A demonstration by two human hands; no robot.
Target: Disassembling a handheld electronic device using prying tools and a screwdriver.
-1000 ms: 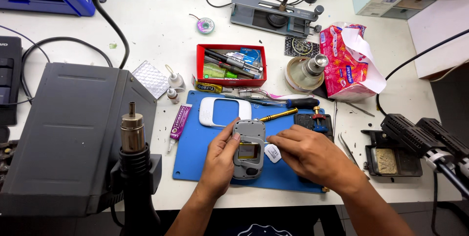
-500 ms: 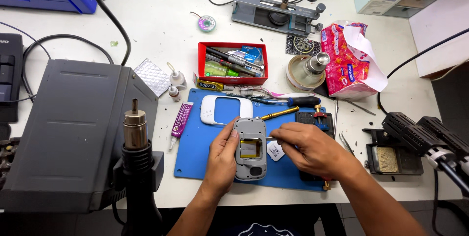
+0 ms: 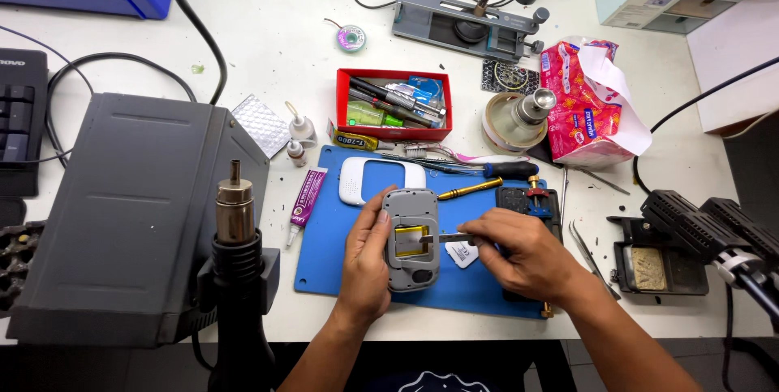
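My left hand point(image 3: 365, 258) grips a small grey handheld device point(image 3: 411, 266) over the blue work mat point(image 3: 324, 262), thumb and fingers on its left side. An opening in the device shows a yellow part. My right hand point(image 3: 523, 256) holds metal tweezers point(image 3: 445, 237) whose tips reach into that opening. A small white piece point(image 3: 463, 255) lies on the mat between my hands. A white oval cover frame point(image 3: 357, 179) rests on the mat just above the device.
A grey hot-air station point(image 3: 130, 205) with its nozzle point(image 3: 234, 205) stands at left. A red tray of tools point(image 3: 393, 105), glue tubes point(image 3: 305, 196), screwdrivers point(image 3: 479, 171), a black holder point(image 3: 527, 200), a pink tissue pack point(image 3: 580, 104) and a soldering stand point(image 3: 661, 258) surround the mat.
My right hand shifted from the white piece beside the device and now points tweezers into the device's opening. My left hand keeps the device in about the same place.
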